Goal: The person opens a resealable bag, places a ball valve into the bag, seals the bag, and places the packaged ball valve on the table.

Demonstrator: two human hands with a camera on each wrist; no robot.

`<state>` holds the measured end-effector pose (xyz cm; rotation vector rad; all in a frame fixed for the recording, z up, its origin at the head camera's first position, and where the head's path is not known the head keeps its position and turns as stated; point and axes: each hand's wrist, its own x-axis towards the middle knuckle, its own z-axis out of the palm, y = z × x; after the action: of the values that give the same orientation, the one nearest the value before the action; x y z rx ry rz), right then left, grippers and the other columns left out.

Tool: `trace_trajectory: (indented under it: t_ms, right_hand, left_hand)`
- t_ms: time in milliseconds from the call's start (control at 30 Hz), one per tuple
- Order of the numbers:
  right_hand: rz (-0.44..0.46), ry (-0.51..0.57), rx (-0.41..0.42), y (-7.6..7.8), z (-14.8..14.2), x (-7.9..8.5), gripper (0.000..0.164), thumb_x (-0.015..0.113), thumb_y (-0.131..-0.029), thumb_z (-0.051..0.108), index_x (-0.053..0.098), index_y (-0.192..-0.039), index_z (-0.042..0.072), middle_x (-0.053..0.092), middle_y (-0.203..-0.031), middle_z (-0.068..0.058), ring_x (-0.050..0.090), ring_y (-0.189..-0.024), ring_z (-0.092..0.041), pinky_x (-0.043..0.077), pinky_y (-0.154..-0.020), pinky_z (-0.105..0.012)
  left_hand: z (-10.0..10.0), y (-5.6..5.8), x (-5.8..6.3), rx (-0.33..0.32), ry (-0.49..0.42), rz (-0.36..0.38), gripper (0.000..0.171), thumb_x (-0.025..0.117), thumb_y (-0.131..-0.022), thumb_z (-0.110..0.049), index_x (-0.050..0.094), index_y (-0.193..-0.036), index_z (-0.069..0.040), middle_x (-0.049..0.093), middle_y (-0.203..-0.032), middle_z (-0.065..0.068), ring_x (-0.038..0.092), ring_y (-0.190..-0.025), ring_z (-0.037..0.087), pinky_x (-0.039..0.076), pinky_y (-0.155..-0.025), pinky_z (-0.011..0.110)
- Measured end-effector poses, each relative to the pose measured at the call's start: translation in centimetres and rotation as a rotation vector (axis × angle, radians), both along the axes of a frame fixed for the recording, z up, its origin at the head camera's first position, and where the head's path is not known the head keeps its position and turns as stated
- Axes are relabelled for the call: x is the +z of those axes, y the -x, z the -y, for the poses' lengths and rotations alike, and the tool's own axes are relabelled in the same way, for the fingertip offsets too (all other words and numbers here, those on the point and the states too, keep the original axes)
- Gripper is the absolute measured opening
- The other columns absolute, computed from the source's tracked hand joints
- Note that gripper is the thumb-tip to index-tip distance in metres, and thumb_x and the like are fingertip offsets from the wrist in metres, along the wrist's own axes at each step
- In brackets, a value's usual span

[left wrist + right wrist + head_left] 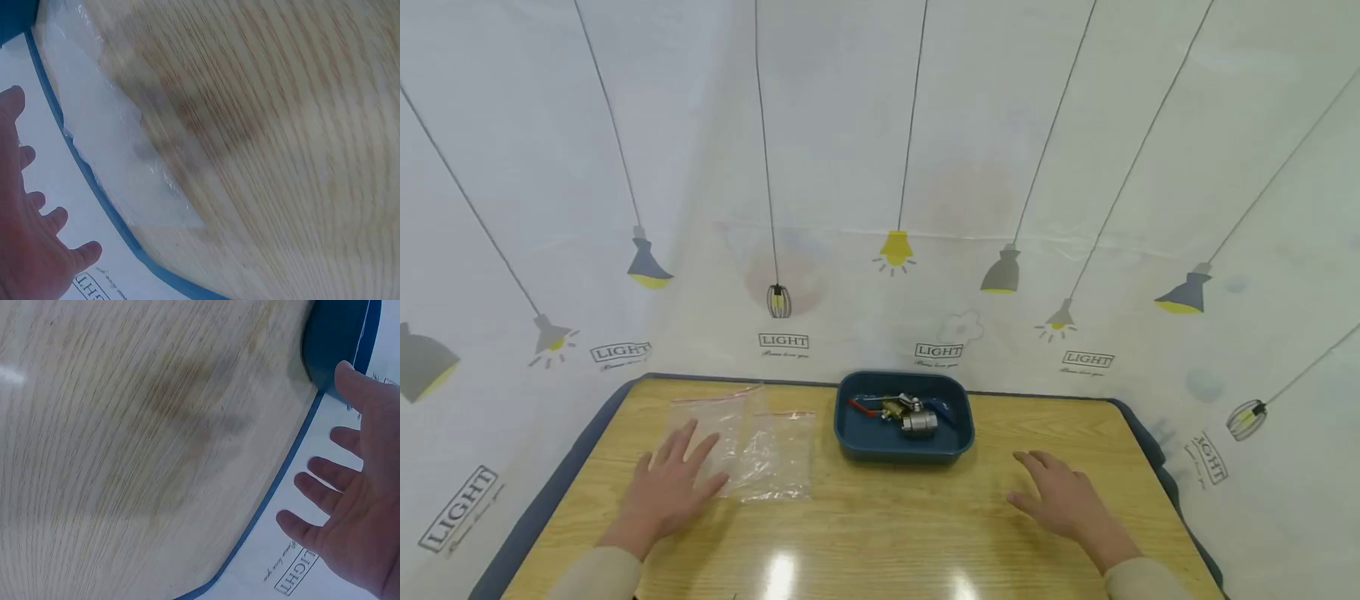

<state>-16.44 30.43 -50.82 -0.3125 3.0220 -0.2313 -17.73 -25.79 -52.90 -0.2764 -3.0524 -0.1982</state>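
In the head view my left hand (672,483) hovers with spread fingers over the left edge of some clear zip bags (786,454) lying flat on the table. My right hand (1060,497) is held above the wood on the right, fingers spread and holding nothing. Between and beyond the hands stands a dark blue tray (901,452). Inside it are a silver metal valve fitting (919,422), a brass piece (893,408) and a red-handled part (862,408). Both wrist views show the left hand (31,231) and right hand (362,494) with nothing in them.
The wooden table (880,542) has a dark blue edge (1138,429). Behind and beside it hangs a pale cloth (850,150) printed with lamps and the word LIGHT. Light glares off the table's near part.
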Motion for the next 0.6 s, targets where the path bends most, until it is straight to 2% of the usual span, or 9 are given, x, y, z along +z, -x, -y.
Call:
trace_trajectory:
  t_ms: [133, 300, 467, 600]
  right_hand:
    - [0.06, 0.031, 0.006, 0.1, 1.6, -0.5, 0.069, 0.046, -0.081, 0.067, 0.05, -0.128, 0.018, 0.053, -0.127, -0.011, 0.055, -0.109, -0.033, 0.043, -0.082, -0.055]
    - [0.091, 0.079, 0.035, 0.2, 3.6, -0.8, 0.052, 0.056, -0.083, 0.053, 0.056, -0.121, 0.017, 0.063, -0.113, -0.006, 0.06, -0.1, -0.024, 0.047, -0.08, -0.047]
    - [0.103, 0.118, 0.096, 0.2, 5.4, -1.2, 0.043, 0.057, -0.086, 0.044, 0.058, -0.117, 0.013, 0.066, -0.103, -0.005, 0.062, -0.091, -0.02, 0.049, -0.077, -0.042]
    - [0.108, 0.11, 0.137, 0.3, 6.4, -1.5, 0.039, 0.055, -0.089, 0.041, 0.059, -0.116, 0.013, 0.067, -0.1, -0.003, 0.062, -0.088, -0.017, 0.049, -0.074, -0.039]
  left_hand:
    - [-1.1, 0.9, -1.0, 0.011, -0.021, 0.031, 0.062, 0.046, -0.089, -0.052, 0.036, -0.14, -0.018, 0.022, -0.148, 0.02, 0.028, -0.13, 0.043, 0.025, -0.094, 0.068]
    - [-2.4, 1.7, -2.1, 0.027, -0.081, 0.041, 0.063, 0.053, -0.089, -0.041, 0.029, -0.143, -0.016, 0.023, -0.146, 0.024, 0.031, -0.127, 0.046, 0.03, -0.09, 0.068]
    - [-3.1, 2.1, -3.0, 0.078, -0.126, 0.07, 0.067, 0.051, -0.09, -0.036, 0.021, -0.145, -0.016, 0.02, -0.146, 0.027, 0.028, -0.128, 0.048, 0.026, -0.092, 0.07]
    - [-3.5, 2.4, -3.2, 0.119, -0.156, 0.105, 0.066, 0.049, -0.09, -0.034, 0.019, -0.145, -0.014, 0.019, -0.145, 0.03, 0.026, -0.127, 0.051, 0.024, -0.092, 0.07]
